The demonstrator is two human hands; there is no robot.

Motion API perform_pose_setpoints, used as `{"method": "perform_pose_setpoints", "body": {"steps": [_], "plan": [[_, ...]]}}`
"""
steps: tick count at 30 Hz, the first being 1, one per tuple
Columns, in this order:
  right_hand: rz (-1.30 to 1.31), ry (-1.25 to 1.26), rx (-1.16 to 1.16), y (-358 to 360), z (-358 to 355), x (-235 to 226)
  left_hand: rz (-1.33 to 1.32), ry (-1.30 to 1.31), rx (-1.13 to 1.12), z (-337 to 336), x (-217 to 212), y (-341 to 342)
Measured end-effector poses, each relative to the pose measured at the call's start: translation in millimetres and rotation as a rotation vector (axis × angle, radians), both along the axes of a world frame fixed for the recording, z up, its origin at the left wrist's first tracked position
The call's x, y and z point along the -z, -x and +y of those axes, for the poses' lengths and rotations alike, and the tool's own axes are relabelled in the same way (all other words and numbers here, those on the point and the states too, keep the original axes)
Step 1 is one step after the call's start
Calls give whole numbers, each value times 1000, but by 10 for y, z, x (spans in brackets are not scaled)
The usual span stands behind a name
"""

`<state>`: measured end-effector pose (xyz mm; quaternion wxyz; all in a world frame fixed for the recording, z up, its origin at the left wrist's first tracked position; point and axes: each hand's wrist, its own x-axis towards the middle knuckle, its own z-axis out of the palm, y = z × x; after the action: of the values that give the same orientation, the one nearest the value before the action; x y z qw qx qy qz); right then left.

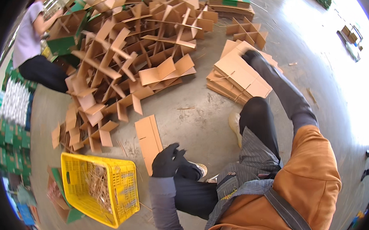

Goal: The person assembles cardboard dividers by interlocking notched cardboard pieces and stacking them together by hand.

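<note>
My left hand [168, 159], in a black glove, is above my bent knee with its fingers loosely bent and apart, nothing visible in it. Beside it a flat slotted cardboard strip [148, 136] lies on the floor. Out to the right, my black-gloved right hand [252, 56] is at the top of a stack of flat cardboard sheets [244, 77]. Motion smears its fingers, so I cannot tell whether it grips a sheet. The slotted sheets are fanned unevenly.
A large heap of assembled cardboard dividers [145, 45] spreads ahead. One divider grid [247, 31] stands beyond the stack, near folded cartons [228, 1]. At left are a yellow crate [123, 192] holding brown scraps, and a person [31, 40] by a green-brown box [61, 38].
</note>
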<state>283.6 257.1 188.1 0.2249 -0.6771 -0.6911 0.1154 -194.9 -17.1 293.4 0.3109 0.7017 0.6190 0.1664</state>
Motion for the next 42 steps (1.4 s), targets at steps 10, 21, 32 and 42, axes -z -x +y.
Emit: {"method": "perform_pose_setpoints", "body": {"steps": [10,21,32,42], "plan": [[1024,535,1164,-967,-1528,2536,63,259,-30,253,535,-609],[715,-18,1244,-1582,-878,2100,-546,373,-17,1473,2625,-2720],[755,296,1043,-2429,-803,2136,-806,746,-142,1896,3420,-3773],[1111,700,920,-1494,-869,2067,-1177,848,-674,2545,3421,-4265]]}}
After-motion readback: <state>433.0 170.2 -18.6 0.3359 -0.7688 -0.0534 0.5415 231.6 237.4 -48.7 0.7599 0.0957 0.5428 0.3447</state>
